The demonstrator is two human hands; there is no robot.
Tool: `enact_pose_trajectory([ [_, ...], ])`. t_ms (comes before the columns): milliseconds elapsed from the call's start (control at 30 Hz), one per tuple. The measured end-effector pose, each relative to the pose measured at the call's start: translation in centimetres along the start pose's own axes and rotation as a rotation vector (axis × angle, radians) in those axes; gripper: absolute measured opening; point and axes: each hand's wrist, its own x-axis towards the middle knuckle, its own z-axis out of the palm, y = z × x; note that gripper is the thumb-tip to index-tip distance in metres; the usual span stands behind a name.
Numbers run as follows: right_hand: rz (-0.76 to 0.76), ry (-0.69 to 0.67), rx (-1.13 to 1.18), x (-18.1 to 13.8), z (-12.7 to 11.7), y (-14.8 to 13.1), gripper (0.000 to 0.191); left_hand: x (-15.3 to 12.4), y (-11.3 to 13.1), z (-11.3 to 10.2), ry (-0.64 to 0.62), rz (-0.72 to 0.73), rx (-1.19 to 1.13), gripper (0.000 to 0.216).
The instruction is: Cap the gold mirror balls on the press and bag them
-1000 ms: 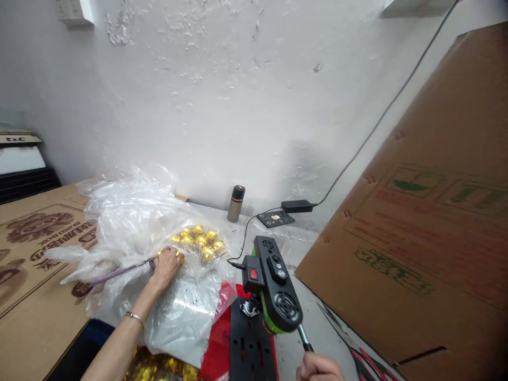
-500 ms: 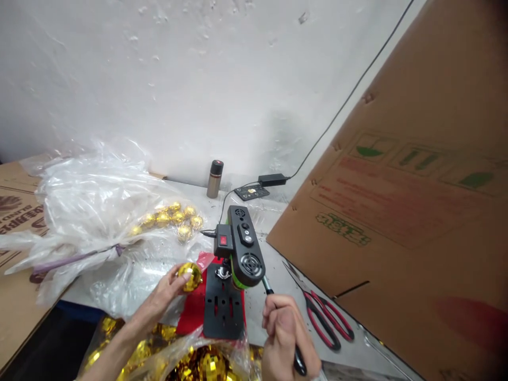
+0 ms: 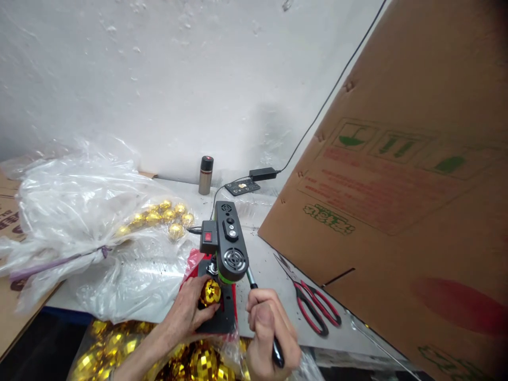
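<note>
My left hand (image 3: pixel 189 312) grips a small gold mirrored ball (image 3: pixel 210 292) between thumb and fingers, over the black slotted base plate (image 3: pixel 222 320) of a small bench drill press. The black drill head (image 3: pixel 230 241), with a red switch box (image 3: pixel 208 236) on its left side, hangs just above and beyond the ball. Whether the ball touches the plate is hidden. My right hand (image 3: pixel 270 333) is closed round the press's lever handle (image 3: pixel 278 353), whose black end sticks out below the fist. Red sheet (image 3: pixel 192 272) lies under the plate.
More gold balls (image 3: pixel 197 361) fill a clear bag at the front edge. Several sit in clear plastic (image 3: pixel 169 214) at left. Red-handled scissors (image 3: pixel 317 307) lie right, beside a large cardboard box (image 3: pixel 381 222). A bottle (image 3: pixel 205 175) and a power adapter (image 3: pixel 263 173) stand near the wall.
My left hand has carried the gold ball rightward, from beside the plate to over it, below the drill head. My right hand keeps its hold on the lever. The whole view has shifted slightly.
</note>
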Motion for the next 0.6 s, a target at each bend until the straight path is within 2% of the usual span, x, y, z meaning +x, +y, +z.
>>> enact_pose_trajectory([
  [133,0.012,-0.027,-0.016,-0.1,-0.2,0.0,0.030,0.3,0.4,0.9,0.024,0.074,0.109,0.049],
  [267,0.030,-0.038,-0.016,-0.3,-0.3,-0.2,0.030,0.9,0.4,2.1,0.079,0.084,0.156,0.043],
  [400,0.131,0.033,-0.017,-0.6,0.2,-0.9,0.031,1.4,-0.3,2.9,0.085,0.100,0.136,0.042],
  [600,0.147,0.115,-0.100,-2.4,1.2,-0.2,0.034,1.4,-0.8,3.2,0.074,0.121,0.098,0.043],
])
